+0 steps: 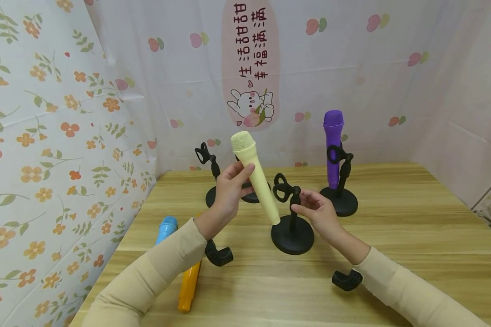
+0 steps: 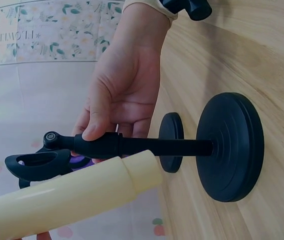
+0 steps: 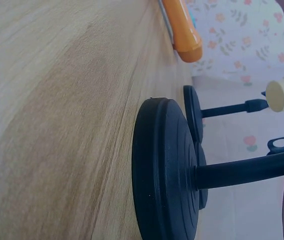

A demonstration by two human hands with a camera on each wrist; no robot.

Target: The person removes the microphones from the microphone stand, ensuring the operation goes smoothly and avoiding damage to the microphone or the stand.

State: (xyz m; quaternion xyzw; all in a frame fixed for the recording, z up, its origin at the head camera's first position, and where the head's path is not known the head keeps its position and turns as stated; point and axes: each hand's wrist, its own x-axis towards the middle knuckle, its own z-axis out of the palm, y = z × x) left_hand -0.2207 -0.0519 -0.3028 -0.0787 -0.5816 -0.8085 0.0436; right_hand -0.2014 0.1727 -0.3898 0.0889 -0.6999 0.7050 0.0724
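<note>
A pale yellow microphone (image 1: 258,184) tilts in the air, its head up and to the left. My left hand (image 1: 231,188) grips it around the upper body. Just right of its lower end stands a black microphone stand (image 1: 293,213) with a round base and an open clip on top. The thumb and fingers of my right hand (image 1: 319,211) pinch this stand's upper post. In the left wrist view the microphone (image 2: 81,192) lies in front of the clip (image 2: 39,165), and I cannot tell whether they touch.
Behind at right, a purple microphone (image 1: 333,136) sits in another black stand (image 1: 340,202). Two more black stands, one with its base (image 1: 210,196) showing, are behind my left hand. A blue microphone (image 1: 166,228) and an orange microphone (image 1: 190,286) lie on the wooden table (image 1: 270,290) at left.
</note>
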